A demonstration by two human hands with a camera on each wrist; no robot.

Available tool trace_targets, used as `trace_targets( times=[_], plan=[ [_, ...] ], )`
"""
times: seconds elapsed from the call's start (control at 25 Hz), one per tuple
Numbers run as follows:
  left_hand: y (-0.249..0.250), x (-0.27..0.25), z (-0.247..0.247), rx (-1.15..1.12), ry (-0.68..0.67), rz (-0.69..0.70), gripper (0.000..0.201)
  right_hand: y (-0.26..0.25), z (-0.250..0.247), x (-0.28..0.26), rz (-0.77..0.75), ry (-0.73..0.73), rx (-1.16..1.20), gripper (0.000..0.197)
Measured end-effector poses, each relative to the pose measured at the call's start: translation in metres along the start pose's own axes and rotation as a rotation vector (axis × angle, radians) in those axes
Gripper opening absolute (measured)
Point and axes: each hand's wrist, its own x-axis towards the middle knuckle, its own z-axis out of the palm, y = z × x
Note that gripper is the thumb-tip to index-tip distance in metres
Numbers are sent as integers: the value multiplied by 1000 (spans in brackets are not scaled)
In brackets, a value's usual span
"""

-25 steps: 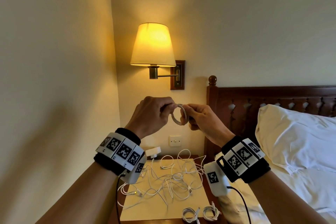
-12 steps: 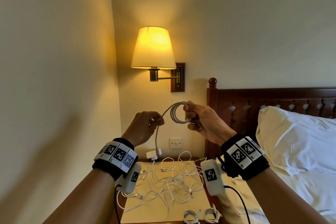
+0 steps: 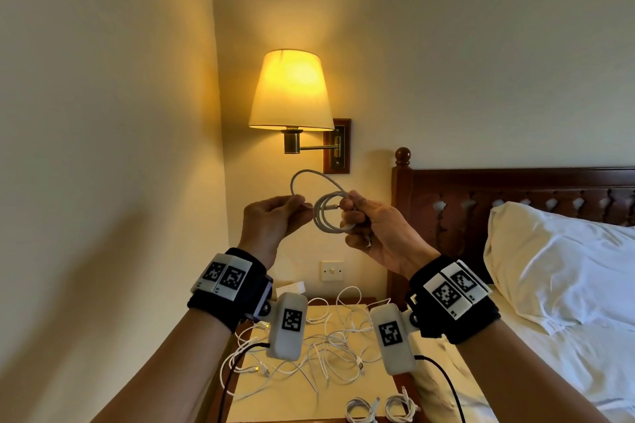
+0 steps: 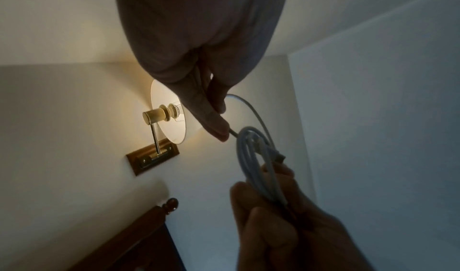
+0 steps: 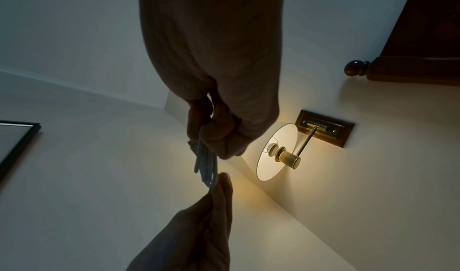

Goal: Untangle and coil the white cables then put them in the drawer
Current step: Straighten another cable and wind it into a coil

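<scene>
Up under the lamp [image 3: 290, 89] | right hand [image 3: 374, 230] gripped the coiled white cable [image 3: 324, 216] at its 3 o'clock side | left hand [image 3: 271, 220] pinched the loose end at 9 o'clock | cable looked light, bendy, springy; best held where loops cross | more cables [image 3: 330, 343] lay tangled on the surface [image 3: 295, 398] below.

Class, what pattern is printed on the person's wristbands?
Black-and-white square code markers on black wristbands, clearest in the head view.

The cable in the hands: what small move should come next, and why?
Probably the left hand should lay its last loose loop onto the coil that the right hand holds. Only that one arc of cable still stands outside the coil, its end pinched by the left hand.
</scene>
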Motion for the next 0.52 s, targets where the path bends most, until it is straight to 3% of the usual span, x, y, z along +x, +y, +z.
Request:
trace_targets(
  times=[0.24, 0.32, 0.44, 0.52],
  plan=[
    [2, -16, 7, -64, -264, -251, 33, 6, 2, 3, 6, 31, -61, 33],
    [3, -20, 12, 59, -309, -208, 41, 7, 2, 5, -11, 54, -107, 33],
    [6, -22, 18, 384, -256, -6, 25, 7, 0, 7, -43, 97, -112, 32],
    [8, -20, 15, 479, -211, 72, 21, 5, -2, 8, -76, 158, -119, 33]
  ],
)
